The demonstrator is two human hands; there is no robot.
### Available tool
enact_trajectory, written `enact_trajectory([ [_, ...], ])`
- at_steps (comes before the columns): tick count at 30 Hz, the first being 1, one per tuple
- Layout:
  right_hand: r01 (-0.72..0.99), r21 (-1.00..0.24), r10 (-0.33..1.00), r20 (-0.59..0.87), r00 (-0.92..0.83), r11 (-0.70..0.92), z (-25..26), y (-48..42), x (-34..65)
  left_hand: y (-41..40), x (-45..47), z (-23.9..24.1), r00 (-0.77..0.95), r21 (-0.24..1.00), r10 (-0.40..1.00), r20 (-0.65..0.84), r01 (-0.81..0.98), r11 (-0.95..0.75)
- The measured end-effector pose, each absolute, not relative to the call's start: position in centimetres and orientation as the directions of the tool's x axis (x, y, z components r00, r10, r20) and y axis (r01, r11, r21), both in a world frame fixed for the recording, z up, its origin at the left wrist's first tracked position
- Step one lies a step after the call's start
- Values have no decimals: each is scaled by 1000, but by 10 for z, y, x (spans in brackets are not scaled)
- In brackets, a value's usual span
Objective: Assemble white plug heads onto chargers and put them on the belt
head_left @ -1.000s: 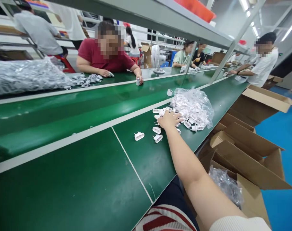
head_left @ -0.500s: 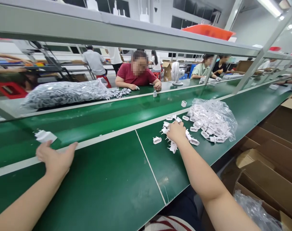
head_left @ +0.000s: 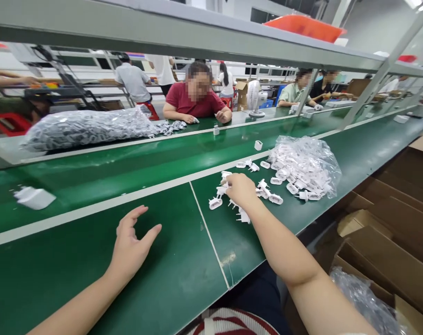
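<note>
My left hand (head_left: 132,244) is empty above the near green surface, its thumb and fingers spread apart. A white charger (head_left: 36,198) with metal pins lies beyond it to the left, on the far green strip. My right hand (head_left: 243,190) reaches into a loose group of white plug pieces with pins. Its curled fingertips close on one white plug piece (head_left: 222,190); the palm side is hidden. Another plug piece (head_left: 216,203) lies just below those fingers. To the right, a clear plastic bag (head_left: 305,165) spills many more such pieces.
A white charger body (head_left: 258,145) and another charger (head_left: 216,130) sit on the far strip. A co-worker in a red shirt (head_left: 197,103) faces me, beside a large bag of grey parts (head_left: 89,128). Overhead runs a shelf (head_left: 183,39); cardboard boxes (head_left: 389,237) stand at right.
My left hand has come away from the charger and moved right, now empty. The charger sits farther left in view. My right hand has shifted slightly left among the plug pieces.
</note>
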State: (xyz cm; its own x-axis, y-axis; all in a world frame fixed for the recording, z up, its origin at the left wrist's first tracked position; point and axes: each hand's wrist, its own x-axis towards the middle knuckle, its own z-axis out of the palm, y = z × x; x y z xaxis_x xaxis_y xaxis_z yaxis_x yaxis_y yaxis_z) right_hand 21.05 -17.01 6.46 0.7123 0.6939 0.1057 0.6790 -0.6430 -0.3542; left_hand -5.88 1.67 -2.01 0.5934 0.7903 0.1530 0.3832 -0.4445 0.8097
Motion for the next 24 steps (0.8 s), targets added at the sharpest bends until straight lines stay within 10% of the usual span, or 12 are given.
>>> enact_trajectory([
  [15,331,-912,627,114,770,-241,40,-153,210,-26,76,-25,993,761,81,83,-11,-649],
  [24,-183,-977,680,-62,730,107,31,-141,201,6,104,-18,904,925,400,151,14,-380],
])
